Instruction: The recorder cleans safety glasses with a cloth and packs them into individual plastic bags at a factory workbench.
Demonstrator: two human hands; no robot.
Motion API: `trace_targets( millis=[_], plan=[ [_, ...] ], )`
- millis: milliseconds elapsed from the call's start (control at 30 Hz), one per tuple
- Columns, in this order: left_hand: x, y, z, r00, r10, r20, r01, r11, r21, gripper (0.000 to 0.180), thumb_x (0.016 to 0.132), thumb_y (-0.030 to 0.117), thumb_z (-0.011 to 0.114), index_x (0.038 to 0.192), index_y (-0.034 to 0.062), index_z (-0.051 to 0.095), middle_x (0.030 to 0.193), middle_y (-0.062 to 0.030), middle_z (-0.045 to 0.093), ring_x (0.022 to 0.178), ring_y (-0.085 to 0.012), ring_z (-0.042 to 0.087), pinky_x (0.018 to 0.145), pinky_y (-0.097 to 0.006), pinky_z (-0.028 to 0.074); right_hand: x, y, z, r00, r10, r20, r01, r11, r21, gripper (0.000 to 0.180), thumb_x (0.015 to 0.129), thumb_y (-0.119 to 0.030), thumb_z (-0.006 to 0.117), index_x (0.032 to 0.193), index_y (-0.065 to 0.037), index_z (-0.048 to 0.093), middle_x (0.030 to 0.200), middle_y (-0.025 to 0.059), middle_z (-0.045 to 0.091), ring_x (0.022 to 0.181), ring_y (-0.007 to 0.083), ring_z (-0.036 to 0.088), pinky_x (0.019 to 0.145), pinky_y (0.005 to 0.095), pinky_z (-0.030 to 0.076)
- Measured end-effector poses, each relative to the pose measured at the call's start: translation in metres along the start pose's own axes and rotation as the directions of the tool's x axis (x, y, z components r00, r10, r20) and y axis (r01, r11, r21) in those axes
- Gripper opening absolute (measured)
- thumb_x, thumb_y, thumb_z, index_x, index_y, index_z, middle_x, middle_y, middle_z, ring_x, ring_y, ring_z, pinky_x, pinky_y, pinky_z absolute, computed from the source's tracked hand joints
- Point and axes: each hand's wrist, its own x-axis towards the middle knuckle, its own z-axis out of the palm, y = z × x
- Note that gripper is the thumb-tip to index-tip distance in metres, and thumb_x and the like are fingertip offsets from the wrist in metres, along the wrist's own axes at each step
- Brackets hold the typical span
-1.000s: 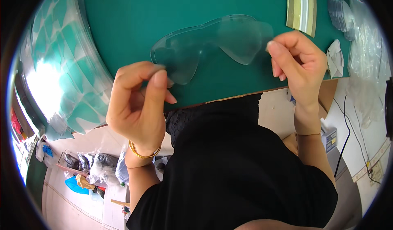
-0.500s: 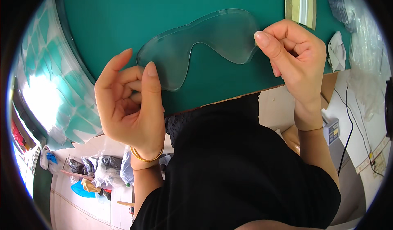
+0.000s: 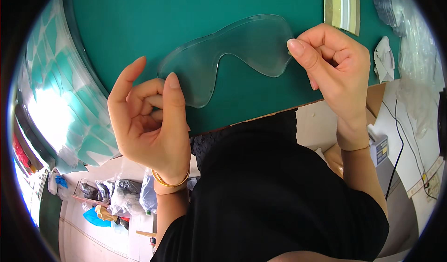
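Transparent plastic, cut in the shape of a goggle lens with two wide lobes and a nose notch, is now held lower and closer to the body than a second ago, and it is tilted more: its left lobe has come down toward the left hand, while its right lobe stays up at the right hand. The left hand has also turned, so its palm faces the camera; the thumb and the curled fingers close on the lower left edge of the lens, and the forefinger stands almost straight beside it. The right hand is nearly closed, its thumb and bent fingers pinching the right tip of the lens. I judge from this that both hands are turning the piece to look at it or to find an edge, not putting it down. The long axis of the lens runs from the left hand up to the right hand, slanted, and the nose notch points down toward the body. The lens hangs between the hands above the dark green mat. Beyond the right hand lies a striped pale strip, and to its right a small crumpled white film.
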Motion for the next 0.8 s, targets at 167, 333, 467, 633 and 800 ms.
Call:
trace_targets(
  millis=[167, 333, 467, 633, 800],
  plan=[
    [-0.0009, 0.0019, -0.0009, 1.000, -0.006, -0.016, 0.007, 1.000, 0.014, 0.041, 0.085, -0.006, 0.071, 0.122, -0.0049, 0.055, 0.075, -0.0035, 0.063, 0.053, -0.0002, 0.048, 0.046, -0.012, 0.032, -0.0006, -0.0020, 0.0000, 1.000, 0.015, 0.023, -0.014, 0.999, -0.039, 0.019, 0.092, -0.014, 0.070, 0.080, -0.001, 0.063, 0.056, -0.0044, 0.051, 0.045, 0.0005, 0.040, 0.043, 0.0179, 0.023],
    [0.0000, 0.0002, 0.0005, 1.000, 0.002, -0.015, -0.002, 0.999, 0.034, 0.041, 0.085, -0.005, 0.071, 0.123, -0.0045, 0.054, 0.074, -0.0026, 0.062, 0.053, 0.0008, 0.047, 0.046, -0.011, 0.031, 0.0000, 0.0004, 0.0006, 1.000, 0.007, 0.014, -0.006, 0.999, -0.038, 0.020, 0.092, -0.015, 0.070, 0.080, -0.001, 0.063, 0.056, -0.0045, 0.051, 0.045, 0.0004, 0.040, 0.043, 0.0179, 0.023],
    [0.0002, 0.0018, 0.0008, 1.000, 0.001, -0.016, 0.000, 1.000, 0.025, 0.042, 0.085, -0.005, 0.072, 0.123, -0.0042, 0.054, 0.074, -0.0025, 0.062, 0.054, 0.0009, 0.047, 0.046, -0.011, 0.031, -0.0002, -0.0002, 0.0000, 1.000, 0.008, 0.017, -0.007, 0.999, -0.036, 0.020, 0.092, -0.015, 0.070, 0.080, -0.001, 0.063, 0.055, -0.0044, 0.051, 0.045, 0.0003, 0.040, 0.043, 0.0180, 0.023],
    [-0.0007, 0.0009, 0.0009, 1.000, -0.007, -0.027, 0.008, 0.999, 0.032, 0.042, 0.085, -0.005, 0.071, 0.124, -0.0045, 0.054, 0.074, -0.0025, 0.062, 0.054, 0.0009, 0.048, 0.046, -0.011, 0.032, 0.0000, -0.0009, -0.0003, 1.000, 0.008, 0.030, -0.006, 0.998, -0.058, 0.020, 0.092, -0.015, 0.070, 0.080, -0.001, 0.063, 0.055, -0.0041, 0.051, 0.045, 0.0004, 0.040, 0.043, 0.0183, 0.023],
    [-0.0015, 0.0030, 0.0019, 1.000, -0.007, -0.016, 0.007, 0.999, 0.035, 0.042, 0.085, -0.006, 0.071, 0.124, -0.0047, 0.054, 0.075, -0.0029, 0.063, 0.054, 0.0002, 0.049, 0.046, -0.012, 0.032, -0.0008, -0.0014, -0.0004, 1.000, 0.000, 0.028, 0.002, 0.998, -0.070, 0.018, 0.092, -0.014, 0.070, 0.081, -0.001, 0.063, 0.057, -0.0038, 0.053, 0.045, 0.0010, 0.040, 0.043, 0.0181, 0.025]
  ],
)
